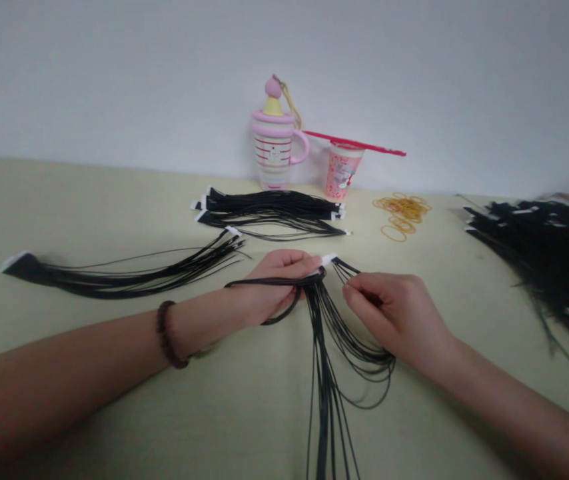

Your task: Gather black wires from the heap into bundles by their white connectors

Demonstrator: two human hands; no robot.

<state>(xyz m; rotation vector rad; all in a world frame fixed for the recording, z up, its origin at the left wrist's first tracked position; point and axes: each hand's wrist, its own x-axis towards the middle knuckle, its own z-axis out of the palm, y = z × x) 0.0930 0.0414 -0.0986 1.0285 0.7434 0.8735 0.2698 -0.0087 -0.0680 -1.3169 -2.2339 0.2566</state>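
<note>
My left hand (pixel 279 283) is closed on the white connector end of a black wire harness (pixel 320 347), whose thin wires hang down toward the table's near edge. Some of its wires loop over the left wrist, and others curve out to the right. At the connector's right side, my right hand (pixel 392 310) pinches one or more of the black wires between thumb and forefinger. How many it holds is hidden. Left of my hands lies another black harness (pixel 114 283) with white connectors at its ends.
Farther back lie bundled black harnesses (pixel 274 207). Behind them stand a striped mug (pixel 272 157) with a pink lid and a pink paper cup (pixel 343 173) with a red stick (pixel 364 143) across it. Yellow rubber bands (pixel 402 210) lie right of these, and a large harness pile (pixel 549 247) is at the far right.
</note>
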